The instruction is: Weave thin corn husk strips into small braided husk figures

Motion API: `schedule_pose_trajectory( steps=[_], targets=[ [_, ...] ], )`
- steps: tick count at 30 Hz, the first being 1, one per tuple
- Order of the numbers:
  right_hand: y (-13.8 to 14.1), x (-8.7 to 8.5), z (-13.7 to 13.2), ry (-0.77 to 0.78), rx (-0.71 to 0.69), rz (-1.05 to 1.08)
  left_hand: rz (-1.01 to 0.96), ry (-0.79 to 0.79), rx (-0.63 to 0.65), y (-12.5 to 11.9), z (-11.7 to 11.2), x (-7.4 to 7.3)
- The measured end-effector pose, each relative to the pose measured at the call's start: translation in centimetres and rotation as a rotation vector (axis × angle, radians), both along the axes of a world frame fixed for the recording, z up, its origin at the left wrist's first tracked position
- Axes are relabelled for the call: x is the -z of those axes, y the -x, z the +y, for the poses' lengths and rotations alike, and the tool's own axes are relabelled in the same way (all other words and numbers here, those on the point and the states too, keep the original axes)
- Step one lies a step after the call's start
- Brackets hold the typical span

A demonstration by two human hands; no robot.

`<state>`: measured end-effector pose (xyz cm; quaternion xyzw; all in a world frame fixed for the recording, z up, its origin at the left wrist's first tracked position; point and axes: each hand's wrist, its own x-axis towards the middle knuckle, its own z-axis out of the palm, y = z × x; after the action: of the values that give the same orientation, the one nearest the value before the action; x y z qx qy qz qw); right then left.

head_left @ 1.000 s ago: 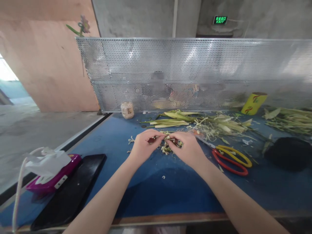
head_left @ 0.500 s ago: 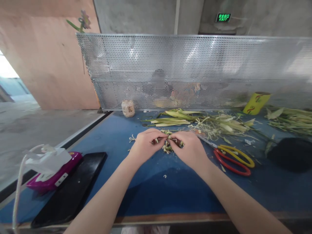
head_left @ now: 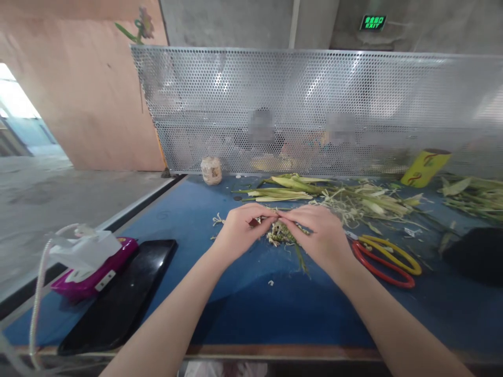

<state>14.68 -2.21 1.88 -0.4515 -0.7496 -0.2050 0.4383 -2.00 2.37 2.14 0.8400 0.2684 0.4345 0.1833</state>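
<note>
My left hand (head_left: 245,228) and my right hand (head_left: 320,230) meet above the blue table, thumbs and forefingers pinched together. Just under the fingertips is a lumpy bunch of knotted, pale green plant strips (head_left: 280,234), like twisted corn husk. The pinched fingers seem to grip its upper part, though they hide exactly where. A loose green strand (head_left: 302,262) trails from it toward me, below my right hand. Right of that hand lie scissors with red and yellow handles (head_left: 387,261), their blades mostly hidden by the hand.
Corn husks (head_left: 291,183) and shredded strips (head_left: 365,199) lie behind my hands. A yellow roll (head_left: 426,167), a dark round object (head_left: 477,256) and a whitish roll (head_left: 211,170) stand around. At left are a black phone (head_left: 118,298) and purple power strip (head_left: 94,269). A perforated metal screen (head_left: 236,104) rises behind.
My fingertips have come closer together and up a little over the bunch. A green strand now trails below it. The whole view has shifted slightly.
</note>
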Motion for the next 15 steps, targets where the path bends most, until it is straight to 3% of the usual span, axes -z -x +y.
schedule_pose_trajectory(
  steps=[6, 11, 15],
  targets=[
    [-0.7, -0.5, -0.3, 0.117, 0.088, -0.395, 0.226, -0.205, 0.034, 0.1, 0.5, 0.1],
    [-0.7, -0.8, 0.1, 0.127, 0.082, -0.387, 0.291, -0.151, 0.029, 0.2, 0.6, 0.2],
    [-0.7, -1.3, 0.6, 0.240, 0.009, -0.268, 0.259, -0.041, 0.041, 0.2, 0.4, -0.1]
  ],
)
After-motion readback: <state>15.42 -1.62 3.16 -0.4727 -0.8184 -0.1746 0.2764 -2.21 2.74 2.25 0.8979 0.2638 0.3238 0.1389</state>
